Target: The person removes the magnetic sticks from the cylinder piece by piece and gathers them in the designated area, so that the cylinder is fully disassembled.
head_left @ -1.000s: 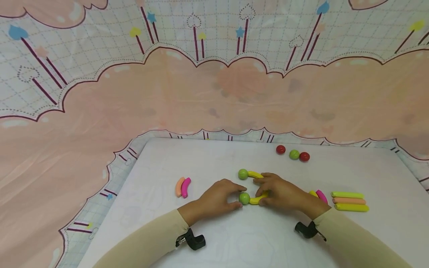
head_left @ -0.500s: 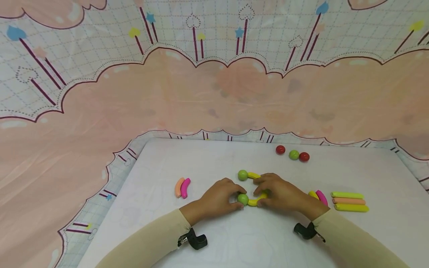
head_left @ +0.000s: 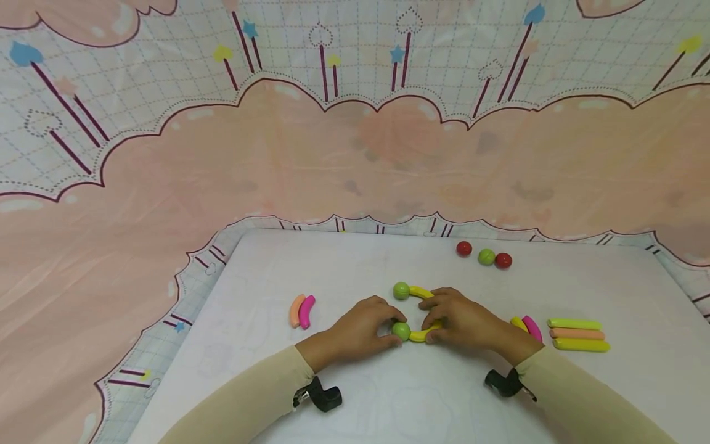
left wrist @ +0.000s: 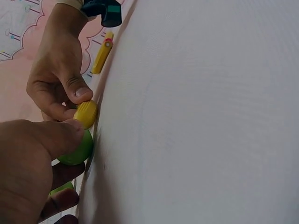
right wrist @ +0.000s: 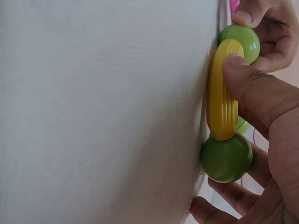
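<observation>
The thumb and fingers of my left hand (head_left: 357,330) pinch a green ball (head_left: 401,332) on the white tabletop. Beside it, my right hand (head_left: 466,320) grips a curved yellow stick (head_left: 420,336) whose left end meets that ball. In the right wrist view the ribbed yellow stick (right wrist: 222,107) spans two green balls, the lower one (right wrist: 226,158) lying under my right hand. Farther back, a second green ball (head_left: 401,291) touches another curved yellow stick (head_left: 420,291), partly covered by my right fingers.
Curved orange (head_left: 297,310) and pink (head_left: 306,311) sticks lie at left. At the back are two red balls (head_left: 464,248) and a green ball (head_left: 486,257). Near my right wrist lie a curved pink stick (head_left: 532,328), a yellow piece and several straight sticks (head_left: 577,334).
My left fingers have come onto the near green ball, where a gap stood before. Ball and yellow stick have shifted slightly left. My right hand keeps its grip.
</observation>
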The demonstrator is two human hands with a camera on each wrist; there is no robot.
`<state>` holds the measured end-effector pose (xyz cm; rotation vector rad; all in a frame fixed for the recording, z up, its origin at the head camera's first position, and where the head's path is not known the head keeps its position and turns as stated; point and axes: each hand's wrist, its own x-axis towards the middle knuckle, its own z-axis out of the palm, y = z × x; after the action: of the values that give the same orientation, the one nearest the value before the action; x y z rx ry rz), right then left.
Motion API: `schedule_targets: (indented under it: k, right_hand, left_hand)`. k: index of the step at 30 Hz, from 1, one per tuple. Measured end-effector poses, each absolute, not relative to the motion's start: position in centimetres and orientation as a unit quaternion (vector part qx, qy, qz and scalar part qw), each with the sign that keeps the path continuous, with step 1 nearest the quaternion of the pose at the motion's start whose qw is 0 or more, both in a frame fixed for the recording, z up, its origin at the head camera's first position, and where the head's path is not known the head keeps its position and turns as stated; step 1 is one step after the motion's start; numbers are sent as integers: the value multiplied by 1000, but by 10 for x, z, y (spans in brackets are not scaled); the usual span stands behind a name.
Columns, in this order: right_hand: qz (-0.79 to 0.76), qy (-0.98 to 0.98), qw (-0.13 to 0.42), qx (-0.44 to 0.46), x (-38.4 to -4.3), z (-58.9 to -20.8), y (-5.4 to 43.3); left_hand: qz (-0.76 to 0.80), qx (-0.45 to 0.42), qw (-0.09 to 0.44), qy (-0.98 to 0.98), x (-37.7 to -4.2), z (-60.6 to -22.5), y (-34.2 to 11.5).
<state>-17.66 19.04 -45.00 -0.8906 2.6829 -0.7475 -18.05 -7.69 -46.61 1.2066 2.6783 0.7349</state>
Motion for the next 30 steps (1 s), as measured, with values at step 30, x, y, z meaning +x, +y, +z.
schedule_targets:
  k: [30]
  right_hand:
    - [-277, 904, 144, -294, -178, -449, 193]
  left_hand:
    - [313, 299, 25, 901, -201, -443, -114]
